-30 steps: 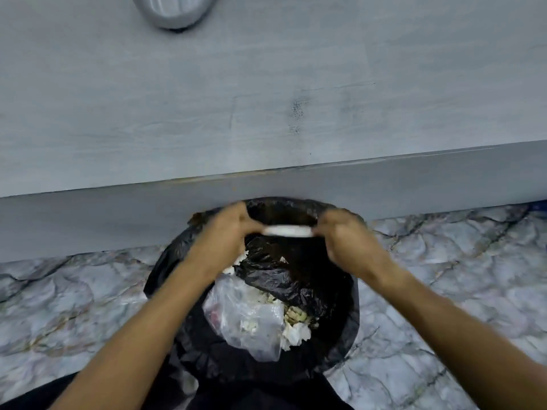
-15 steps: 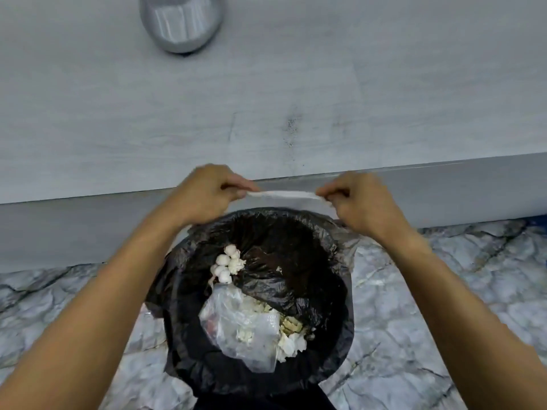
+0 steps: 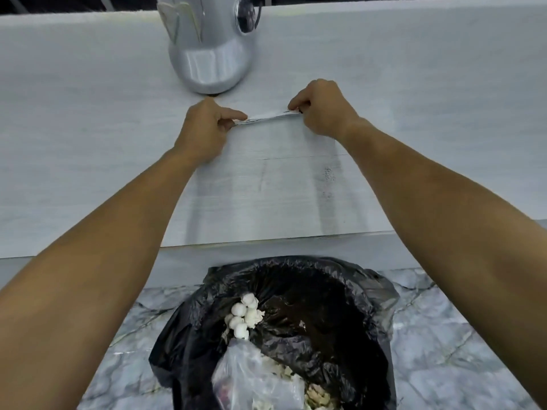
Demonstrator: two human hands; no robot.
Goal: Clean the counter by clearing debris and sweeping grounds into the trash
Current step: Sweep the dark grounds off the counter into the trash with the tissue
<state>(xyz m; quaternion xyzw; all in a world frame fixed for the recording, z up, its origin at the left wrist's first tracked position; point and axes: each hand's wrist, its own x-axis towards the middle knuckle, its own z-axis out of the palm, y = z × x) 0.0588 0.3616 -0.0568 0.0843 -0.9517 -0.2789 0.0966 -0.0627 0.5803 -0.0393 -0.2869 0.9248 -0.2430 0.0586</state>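
Both my hands stretch a white strip of paper [image 3: 268, 115] edge-down on the pale grey counter [image 3: 88, 149]. My left hand [image 3: 204, 131] pinches its left end and my right hand [image 3: 321, 109] pinches its right end. Between the strip and the counter's front edge lie faint dark streaks of grounds [image 3: 327, 184]. Below the edge, on the floor, stands a trash bin [image 3: 373, 291] lined with a black bag. It holds white crumpled bits, a clear plastic bag and dark grounds.
A silver grinder base [image 3: 210, 63] stands on the counter just beyond my hands. The floor [image 3: 461, 350] under the bin is grey marble tile.
My hands have lifted the paper strip from over the bin, past the counter edge, and set it down far back on the counter near the grinder.
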